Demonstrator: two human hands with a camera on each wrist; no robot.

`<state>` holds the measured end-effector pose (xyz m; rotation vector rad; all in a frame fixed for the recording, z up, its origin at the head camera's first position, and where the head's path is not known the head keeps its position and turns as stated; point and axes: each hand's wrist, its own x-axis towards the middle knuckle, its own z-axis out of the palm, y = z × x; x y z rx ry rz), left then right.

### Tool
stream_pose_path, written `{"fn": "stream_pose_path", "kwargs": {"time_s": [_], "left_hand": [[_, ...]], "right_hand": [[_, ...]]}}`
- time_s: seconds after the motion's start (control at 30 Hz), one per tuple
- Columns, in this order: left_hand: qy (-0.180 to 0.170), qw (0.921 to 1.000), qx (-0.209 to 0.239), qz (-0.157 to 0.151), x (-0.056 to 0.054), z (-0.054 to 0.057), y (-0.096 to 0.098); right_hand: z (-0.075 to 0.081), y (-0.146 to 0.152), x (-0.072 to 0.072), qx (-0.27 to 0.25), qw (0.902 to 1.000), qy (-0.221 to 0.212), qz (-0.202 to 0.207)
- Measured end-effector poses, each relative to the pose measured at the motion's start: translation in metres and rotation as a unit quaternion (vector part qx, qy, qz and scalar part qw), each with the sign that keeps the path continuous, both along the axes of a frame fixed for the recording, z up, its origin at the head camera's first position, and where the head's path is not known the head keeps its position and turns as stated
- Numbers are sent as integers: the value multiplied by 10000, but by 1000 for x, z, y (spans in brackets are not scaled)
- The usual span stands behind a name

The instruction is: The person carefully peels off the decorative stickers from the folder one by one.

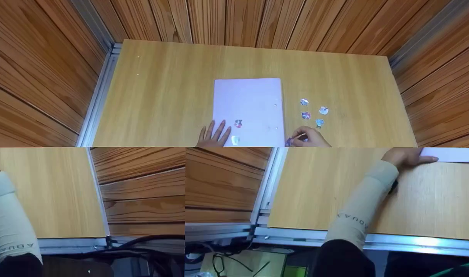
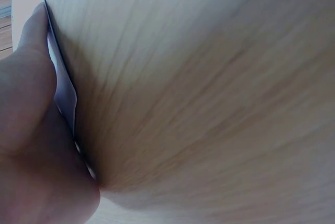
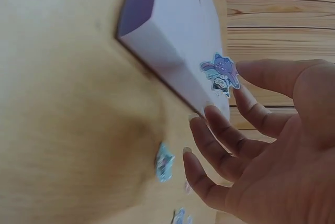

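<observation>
A white booklet (image 1: 249,100) or folded sheet lies on the table, its near edge lifted and bent in the right wrist view. My left hand (image 1: 214,134) rests on its lower left part with fingers spread; in the left wrist view the hand (image 2: 31,93) lies along its edge. My right hand (image 1: 308,136) pinches a purple cartoon sticker (image 3: 222,72) between thumb and index finger, close to the booklet's right edge. One small cartoon sticker (image 1: 238,123) is on the booklet, with a pale shiny patch (image 1: 235,140) below it.
Several loose stickers, among them a blue one (image 1: 319,122) and a purple-red one (image 1: 306,115), lie on the wooden table (image 1: 161,96) right of the booklet. Wood-plank walls (image 1: 242,23) and a metal frame (image 1: 99,92) border the table.
</observation>
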<state>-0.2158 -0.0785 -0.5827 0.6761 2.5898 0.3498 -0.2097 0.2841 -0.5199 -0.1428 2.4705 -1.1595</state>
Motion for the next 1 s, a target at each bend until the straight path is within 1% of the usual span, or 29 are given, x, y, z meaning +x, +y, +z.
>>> {"fn": "stream_pose_path", "kwargs": {"time_s": [0.1, 0.13, 0.33, 0.5, 0.77, 1.0], "left_hand": [[-19, 10000, -36, -11, 0, -1, 0], [-208, 9998, -47, -13, 1, 6, 0], [-209, 9997, -82, -7, 1, 5, 1], [-202, 9997, -121, -36, 1, 6, 1], [-121, 9999, -51, -7, 1, 7, 1], [-188, 9998, -55, 3, 2, 7, 1]], "right_hand": [[-4, 7, 7, 105, 9999, -124, 38], [-5, 9, 9, 136, 9997, -198, 3], [-13, 19, 20, 294, 9993, -201, 81], [-17, 24, 27, 345, 9991, -233, 94], [-20, 25, 30, 490, 9987, -154, 18], [-24, 24, 32, 727, 9972, 152, 8]]}}
